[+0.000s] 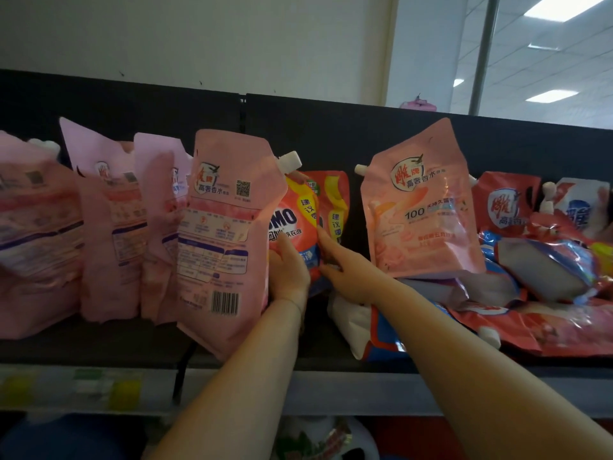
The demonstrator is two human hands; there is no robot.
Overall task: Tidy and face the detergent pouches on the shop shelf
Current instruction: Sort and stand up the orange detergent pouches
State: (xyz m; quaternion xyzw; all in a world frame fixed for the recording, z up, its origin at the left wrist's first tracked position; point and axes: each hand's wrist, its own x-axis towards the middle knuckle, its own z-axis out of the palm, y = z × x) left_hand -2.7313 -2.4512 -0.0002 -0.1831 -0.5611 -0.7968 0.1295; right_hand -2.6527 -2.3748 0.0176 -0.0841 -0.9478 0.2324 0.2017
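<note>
A red OMO pouch (293, 224) stands upright at the middle of the dark shelf (318, 343), front facing me. My left hand (288, 270) holds its lower left side and my right hand (345, 270) holds its right edge. A second red pouch (336, 207) stands right behind it. To the left, a pink pouch (225, 234) leans forward with its back label and barcode facing me, partly covering the OMO pouch. Further left stand several more pink pouches (109, 227), backs out. On the right, one pink pouch (424, 210) stands front-facing.
A jumbled heap of red, blue and white pouches (547, 277) lies flat at the right end of the shelf. A price strip (99, 386) runs along the shelf's front edge. Bottles (318, 439) show on the shelf below. A black back panel (331, 127) rises behind the pouches.
</note>
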